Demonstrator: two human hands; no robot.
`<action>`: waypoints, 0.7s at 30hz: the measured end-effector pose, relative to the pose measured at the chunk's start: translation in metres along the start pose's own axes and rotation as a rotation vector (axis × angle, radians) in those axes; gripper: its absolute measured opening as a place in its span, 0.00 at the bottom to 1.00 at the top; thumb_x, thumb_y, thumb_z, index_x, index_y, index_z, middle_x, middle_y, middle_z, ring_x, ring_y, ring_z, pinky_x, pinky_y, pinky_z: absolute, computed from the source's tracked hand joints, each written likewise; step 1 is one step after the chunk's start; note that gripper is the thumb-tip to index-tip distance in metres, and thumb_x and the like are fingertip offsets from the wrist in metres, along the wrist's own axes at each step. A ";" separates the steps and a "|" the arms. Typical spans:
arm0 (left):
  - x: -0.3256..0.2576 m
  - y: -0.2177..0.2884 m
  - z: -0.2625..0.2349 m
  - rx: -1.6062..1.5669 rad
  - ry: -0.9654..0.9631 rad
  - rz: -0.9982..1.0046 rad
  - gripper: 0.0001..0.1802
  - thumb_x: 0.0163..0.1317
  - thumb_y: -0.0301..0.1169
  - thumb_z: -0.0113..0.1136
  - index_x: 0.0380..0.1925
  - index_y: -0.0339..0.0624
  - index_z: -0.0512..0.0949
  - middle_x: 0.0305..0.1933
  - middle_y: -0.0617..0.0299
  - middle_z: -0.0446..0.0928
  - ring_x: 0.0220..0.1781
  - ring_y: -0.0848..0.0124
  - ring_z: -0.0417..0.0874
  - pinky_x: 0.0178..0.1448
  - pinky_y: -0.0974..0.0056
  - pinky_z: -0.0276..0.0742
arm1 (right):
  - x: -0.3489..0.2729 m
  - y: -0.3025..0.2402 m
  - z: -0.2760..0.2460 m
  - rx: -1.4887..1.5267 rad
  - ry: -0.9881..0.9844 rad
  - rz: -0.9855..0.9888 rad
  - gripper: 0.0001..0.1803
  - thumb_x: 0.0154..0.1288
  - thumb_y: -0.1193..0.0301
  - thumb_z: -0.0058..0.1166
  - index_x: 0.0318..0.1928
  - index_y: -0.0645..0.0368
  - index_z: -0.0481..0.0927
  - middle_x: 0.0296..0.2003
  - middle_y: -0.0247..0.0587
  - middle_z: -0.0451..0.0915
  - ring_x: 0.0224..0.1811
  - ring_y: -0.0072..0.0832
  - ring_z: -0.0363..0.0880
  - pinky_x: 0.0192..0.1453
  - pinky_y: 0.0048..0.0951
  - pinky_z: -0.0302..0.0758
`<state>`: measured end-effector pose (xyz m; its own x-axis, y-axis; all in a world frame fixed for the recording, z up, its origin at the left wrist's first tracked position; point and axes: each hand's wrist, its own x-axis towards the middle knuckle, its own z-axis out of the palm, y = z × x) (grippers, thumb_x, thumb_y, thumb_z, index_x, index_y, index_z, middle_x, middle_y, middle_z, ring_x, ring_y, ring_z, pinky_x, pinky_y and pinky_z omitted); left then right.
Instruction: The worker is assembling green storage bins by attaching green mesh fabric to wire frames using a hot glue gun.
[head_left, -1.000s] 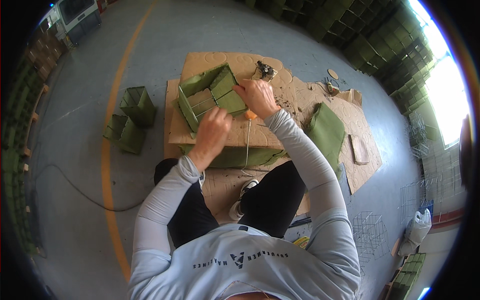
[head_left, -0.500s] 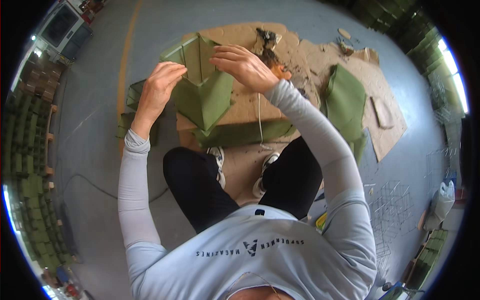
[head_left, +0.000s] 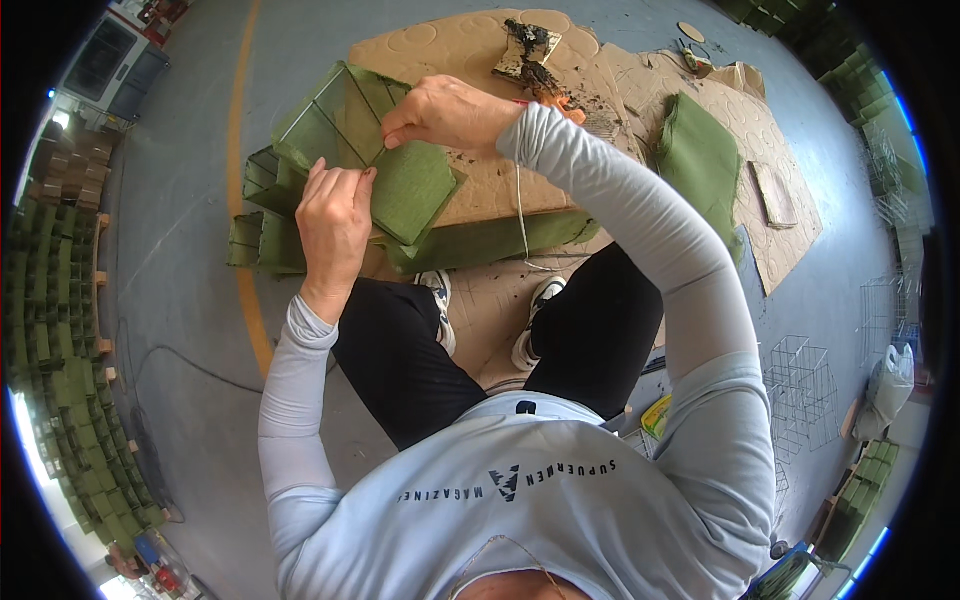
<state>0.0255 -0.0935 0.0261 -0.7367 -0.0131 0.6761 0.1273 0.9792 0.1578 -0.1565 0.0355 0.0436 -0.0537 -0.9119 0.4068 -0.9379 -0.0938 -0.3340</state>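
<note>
- The fingers (head_left: 400,135) of the right hand (head_left: 450,112) are pinched shut on a thin wire at the edge of the green felt-lined wire cage (head_left: 365,150), right where the wire frame shows against the fabric.
- The left hand (head_left: 335,225) is curled closed just below, thumb and fingertips gripping the same cage at its near edge, close to the right hand's pinch.
- The cage is held up off the floor, tilted, above the person's knees, its green fabric flap hanging toward the cardboard.
- A length of thin wire (head_left: 522,215) trails down from beneath the right wrist toward the shoes.
- Under the cage lies a sheet of brown cardboard (head_left: 480,190) spread on the grey floor, with a long green strip (head_left: 490,243) along its near edge.
- More finished green cages (head_left: 260,215) are stacked to the left, beside a yellow floor line (head_left: 238,110).
- A folded pile of green felt (head_left: 700,160) rests on cardboard to the right.
- Bare wire frames (head_left: 805,385) stand farther right.
</note>
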 end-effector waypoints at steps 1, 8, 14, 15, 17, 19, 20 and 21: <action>0.001 0.001 0.000 0.002 -0.010 -0.022 0.08 0.62 0.26 0.61 0.26 0.32 0.78 0.26 0.52 0.78 0.30 0.53 0.79 0.57 0.50 0.77 | 0.005 0.000 -0.006 0.033 -0.072 0.002 0.11 0.65 0.61 0.56 0.40 0.51 0.86 0.28 0.40 0.84 0.33 0.39 0.82 0.42 0.40 0.76; 0.009 0.004 -0.011 -0.103 0.064 -0.108 0.06 0.59 0.26 0.64 0.31 0.32 0.80 0.33 0.51 0.78 0.37 0.55 0.79 0.48 0.54 0.77 | 0.011 -0.004 -0.023 0.262 0.294 0.095 0.11 0.67 0.65 0.54 0.39 0.58 0.85 0.30 0.43 0.84 0.33 0.40 0.82 0.43 0.37 0.76; 0.006 0.020 0.001 0.003 0.064 -0.023 0.09 0.53 0.22 0.66 0.35 0.33 0.80 0.32 0.57 0.75 0.37 0.59 0.76 0.42 0.58 0.74 | -0.033 -0.004 -0.014 -0.020 0.193 -0.051 0.13 0.64 0.66 0.57 0.46 0.57 0.83 0.41 0.40 0.85 0.47 0.40 0.80 0.55 0.39 0.74; 0.008 0.020 0.003 -0.013 0.065 -0.036 0.08 0.53 0.21 0.65 0.34 0.33 0.80 0.30 0.57 0.74 0.36 0.59 0.76 0.41 0.57 0.74 | -0.032 -0.005 -0.013 -0.073 0.185 -0.102 0.12 0.63 0.69 0.59 0.45 0.59 0.83 0.41 0.40 0.84 0.47 0.39 0.80 0.54 0.39 0.74; 0.009 0.025 0.005 -0.030 0.039 -0.073 0.07 0.53 0.21 0.65 0.33 0.33 0.81 0.30 0.55 0.74 0.36 0.58 0.77 0.40 0.56 0.73 | -0.029 0.000 -0.006 -0.093 0.180 -0.154 0.10 0.62 0.71 0.59 0.42 0.60 0.83 0.38 0.39 0.84 0.44 0.39 0.80 0.51 0.39 0.75; 0.011 0.026 0.007 -0.042 0.013 -0.111 0.06 0.53 0.21 0.65 0.33 0.33 0.81 0.29 0.54 0.74 0.36 0.56 0.77 0.40 0.56 0.73 | -0.022 -0.001 -0.008 -0.058 0.125 -0.119 0.09 0.62 0.70 0.58 0.41 0.60 0.83 0.35 0.40 0.84 0.41 0.40 0.80 0.48 0.40 0.76; 0.013 0.024 0.008 -0.074 0.004 -0.151 0.06 0.53 0.21 0.64 0.32 0.33 0.81 0.29 0.53 0.74 0.35 0.55 0.77 0.40 0.55 0.73 | -0.017 -0.002 -0.009 -0.024 0.067 -0.089 0.09 0.63 0.69 0.58 0.40 0.59 0.84 0.32 0.41 0.83 0.38 0.41 0.81 0.46 0.40 0.76; 0.015 0.023 0.007 -0.102 -0.002 -0.193 0.05 0.54 0.21 0.64 0.31 0.33 0.82 0.29 0.52 0.74 0.35 0.54 0.77 0.40 0.55 0.73 | -0.008 0.001 -0.017 0.028 -0.006 -0.099 0.10 0.65 0.66 0.57 0.40 0.60 0.84 0.27 0.45 0.82 0.31 0.42 0.80 0.39 0.39 0.75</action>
<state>0.0124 -0.0701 0.0345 -0.7555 -0.1978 0.6246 0.0504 0.9330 0.3564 -0.1626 0.0499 0.0544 0.0404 -0.8999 0.4342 -0.9284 -0.1944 -0.3165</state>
